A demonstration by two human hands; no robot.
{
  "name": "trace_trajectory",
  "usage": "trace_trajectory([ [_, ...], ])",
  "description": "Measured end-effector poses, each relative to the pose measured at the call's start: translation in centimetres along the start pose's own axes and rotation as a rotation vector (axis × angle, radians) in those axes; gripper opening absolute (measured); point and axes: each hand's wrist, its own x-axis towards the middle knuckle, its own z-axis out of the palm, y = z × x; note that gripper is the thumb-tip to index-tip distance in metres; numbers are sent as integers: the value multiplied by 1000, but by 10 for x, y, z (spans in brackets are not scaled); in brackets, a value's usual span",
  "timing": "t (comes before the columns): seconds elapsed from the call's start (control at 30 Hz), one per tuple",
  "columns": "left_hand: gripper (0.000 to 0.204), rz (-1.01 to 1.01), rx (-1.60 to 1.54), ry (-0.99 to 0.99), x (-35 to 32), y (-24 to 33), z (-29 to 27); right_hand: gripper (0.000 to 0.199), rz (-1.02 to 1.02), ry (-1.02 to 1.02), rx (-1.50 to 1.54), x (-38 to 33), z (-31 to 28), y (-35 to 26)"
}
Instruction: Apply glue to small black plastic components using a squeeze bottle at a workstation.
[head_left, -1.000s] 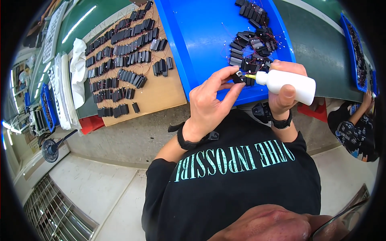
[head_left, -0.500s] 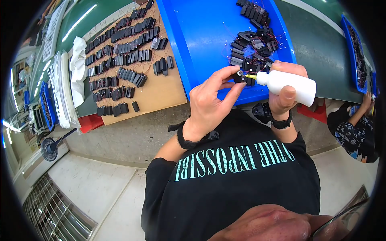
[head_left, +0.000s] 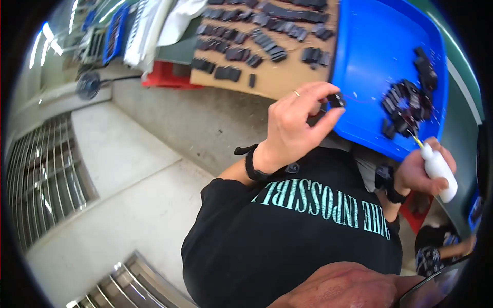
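Observation:
Between thumb and forefinger, my left hand (head_left: 297, 119) pinches a small black block-shaped part (head_left: 336, 100) with a thin red wire, above the near left edge of the blue tray (head_left: 367, 61). My right hand (head_left: 418, 167) is wrapped round a white squeeze bottle (head_left: 440, 172) with a yellow needle tip, near the tray's lower right corner. The tip points toward a pile of black wired parts (head_left: 403, 105) in the tray, apart from the part in my left hand. Motion blurs the picture somewhat.
A brown board (head_left: 277, 79) left of the tray carries rows of black parts (head_left: 269, 45). A white cloth (head_left: 179, 23) and a red bin (head_left: 169, 77) are farther left. Another person's arm (head_left: 457, 250) shows at the lower right. Metal floor grating (head_left: 49, 169) lies at the left.
The view has swung so the bench sits farther right. My hands have separated: the left holds the black part over toward the board, while the bottle tip has left the part.

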Motion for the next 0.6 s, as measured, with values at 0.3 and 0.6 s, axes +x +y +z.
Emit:
trace_trajectory([
  [0.3, 22, -274, 851, 85, -39, -39, -58, 62, 41, -102, -63, -14, 23, -17],
  [0.6, 26, -265, 968, 158, -21, -55, -41, 62, 69, -133, -5, 4, -23, 4],
])
